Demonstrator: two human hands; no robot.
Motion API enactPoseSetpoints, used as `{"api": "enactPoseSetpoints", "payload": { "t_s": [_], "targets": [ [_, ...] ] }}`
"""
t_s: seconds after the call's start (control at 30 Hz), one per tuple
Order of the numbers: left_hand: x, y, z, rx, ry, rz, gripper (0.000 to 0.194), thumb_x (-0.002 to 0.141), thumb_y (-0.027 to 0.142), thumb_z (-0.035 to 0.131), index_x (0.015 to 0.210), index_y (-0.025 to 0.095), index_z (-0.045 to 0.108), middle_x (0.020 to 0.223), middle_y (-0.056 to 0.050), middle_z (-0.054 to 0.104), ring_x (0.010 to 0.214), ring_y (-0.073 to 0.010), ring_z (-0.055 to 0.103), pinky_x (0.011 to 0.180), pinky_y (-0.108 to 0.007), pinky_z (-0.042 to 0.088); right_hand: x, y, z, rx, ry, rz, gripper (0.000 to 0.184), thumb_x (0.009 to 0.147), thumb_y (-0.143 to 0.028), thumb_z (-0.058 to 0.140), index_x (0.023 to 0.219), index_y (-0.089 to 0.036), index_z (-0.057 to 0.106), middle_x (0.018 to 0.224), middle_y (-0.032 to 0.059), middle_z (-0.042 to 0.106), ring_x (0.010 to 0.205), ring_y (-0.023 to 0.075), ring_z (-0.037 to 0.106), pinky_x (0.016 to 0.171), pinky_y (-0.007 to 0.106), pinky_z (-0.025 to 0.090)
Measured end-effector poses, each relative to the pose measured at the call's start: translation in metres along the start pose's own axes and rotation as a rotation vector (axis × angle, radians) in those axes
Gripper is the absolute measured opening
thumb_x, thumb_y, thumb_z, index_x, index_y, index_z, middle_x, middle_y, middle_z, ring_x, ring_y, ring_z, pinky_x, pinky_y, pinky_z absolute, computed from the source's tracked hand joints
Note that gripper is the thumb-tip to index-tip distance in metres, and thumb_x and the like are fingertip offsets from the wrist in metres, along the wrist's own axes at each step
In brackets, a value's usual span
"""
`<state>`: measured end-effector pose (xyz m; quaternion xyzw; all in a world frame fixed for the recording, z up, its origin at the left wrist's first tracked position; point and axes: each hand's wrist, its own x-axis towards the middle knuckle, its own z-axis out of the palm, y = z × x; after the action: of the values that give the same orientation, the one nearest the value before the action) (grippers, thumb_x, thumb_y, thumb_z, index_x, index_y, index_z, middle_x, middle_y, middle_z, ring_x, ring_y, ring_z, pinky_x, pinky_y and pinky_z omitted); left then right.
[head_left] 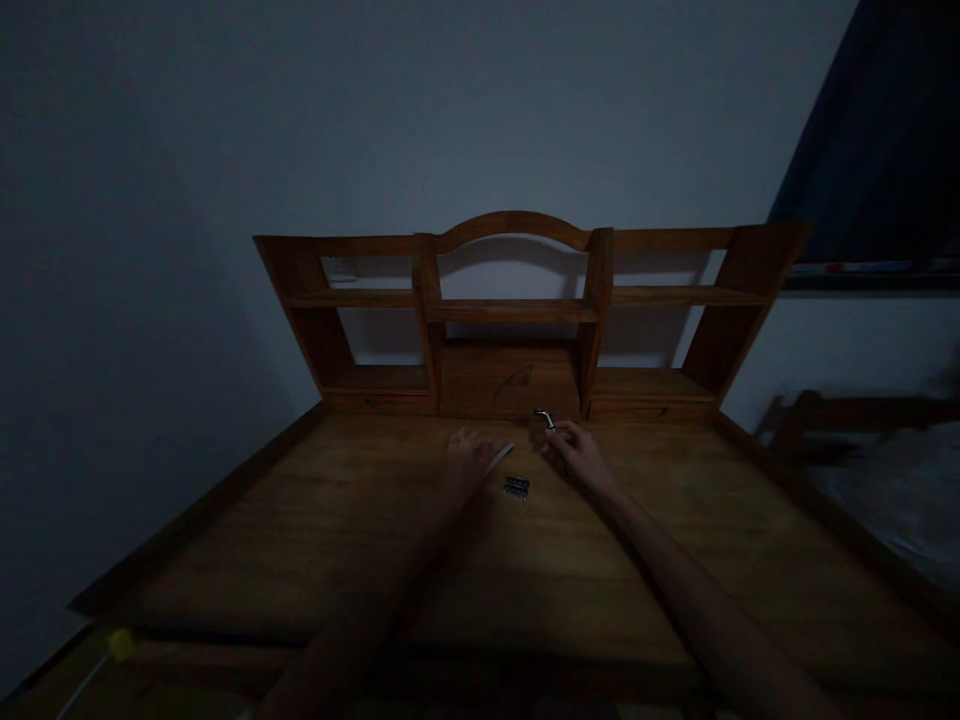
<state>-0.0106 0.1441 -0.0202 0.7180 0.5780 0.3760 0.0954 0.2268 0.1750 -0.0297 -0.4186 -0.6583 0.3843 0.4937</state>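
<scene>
Both my arms reach over a wooden desk (300, 540) in dim light. My left hand (469, 455) rests near the back of the desk, blurred, beside a thin pale strip (501, 457) that it seems to touch. My right hand (574, 447) is closed round a small bent metal tool (544, 417), its shiny end sticking up toward the shelf unit's middle panel. A small dark metal part (516, 487) lies flat on the desk between my hands, touched by neither.
A wooden shelf unit (510, 310) with an arched top stands at the desk's back edge against a pale wall. A bed (885, 480) lies to the right. A yellow object (120, 642) with a pale cord sits at the lower left.
</scene>
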Motion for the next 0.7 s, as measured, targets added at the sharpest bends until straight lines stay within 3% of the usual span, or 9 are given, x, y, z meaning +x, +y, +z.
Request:
{"api": "enactPoseSetpoints", "payload": {
  "t_s": [0.17,0.3,0.47,0.53,0.6,0.7],
  "targets": [
    [-0.029,-0.015,-0.009,0.151,-0.228,-0.272,0.023,0.084,0.03,0.062,0.103,0.017,0.064,0.111,-0.01,0.065,0.099,-0.0202,0.061,0.084,-0.029,0.045,0.005,-0.007,-0.048,-0.439,0.241,0.005,0.033,0.085,-0.049,0.058,0.093,-0.018,0.061,0.083,0.0083,0.071,0.076,0.0217,0.065,0.066,0.029,0.045],
    [-0.032,-0.013,-0.017,0.131,-0.287,-0.325,0.009,0.08,0.022,0.063,0.087,0.016,0.063,0.09,-0.006,0.067,0.086,-0.0169,0.061,0.07,-0.024,0.042,-0.012,-0.011,-0.121,-0.752,0.216,0.065,0.026,0.084,-0.043,0.056,0.089,-0.018,0.063,0.08,0.0077,0.07,0.073,0.0213,0.064,0.061,0.027,0.041],
    [-0.015,-0.006,-0.03,0.044,-0.371,-0.367,0.012,0.067,0.021,0.072,0.07,0.016,0.061,0.06,0.001,0.061,0.067,-0.0155,0.059,0.058,-0.022,0.038,-0.071,0.0,-0.235,-0.926,0.247,0.128,0.027,0.084,-0.043,0.056,0.09,-0.019,0.066,0.091,0.0106,0.072,0.081,0.0256,0.067,0.067,0.031,0.044],
    [-0.01,-0.002,-0.033,-0.026,-0.431,-0.374,0.012,0.065,0.022,0.073,0.069,0.016,0.062,0.053,0.003,0.058,0.06,-0.0144,0.058,0.055,-0.021,0.038,-0.101,0.008,-0.271,-0.959,0.272,0.186,0.026,0.082,-0.042,0.058,0.09,-0.019,0.069,0.091,0.0131,0.072,0.085,0.0296,0.068,0.069,0.034,0.046],
    [-0.007,0.002,-0.033,-0.11,-0.502,-0.383,0.019,0.062,0.022,0.074,0.077,0.015,0.065,0.051,0.004,0.059,0.054,-0.0139,0.057,0.053,-0.021,0.039,-0.13,0.015,-0.295,-0.954,0.265,0.209,0.026,0.081,-0.04,0.059,0.093,-0.02,0.071,0.092,0.0154,0.073,0.085,0.0316,0.069,0.069,0.035,0.047],
    [-0.007,0.011,-0.025,-0.227,-0.578,-0.402,0.038,0.059,0.024,0.077,0.093,0.015,0.065,0.052,0.005,0.061,0.047,-0.0133,0.056,0.05,-0.022,0.042,-0.162,0.017,-0.309,-0.929,0.234,0.192,0.028,0.083,-0.039,0.057,0.096,-0.019,0.071,0.093,0.0184,0.072,0.081,0.032,0.069,0.066,0.036,0.046]
  ]
}}
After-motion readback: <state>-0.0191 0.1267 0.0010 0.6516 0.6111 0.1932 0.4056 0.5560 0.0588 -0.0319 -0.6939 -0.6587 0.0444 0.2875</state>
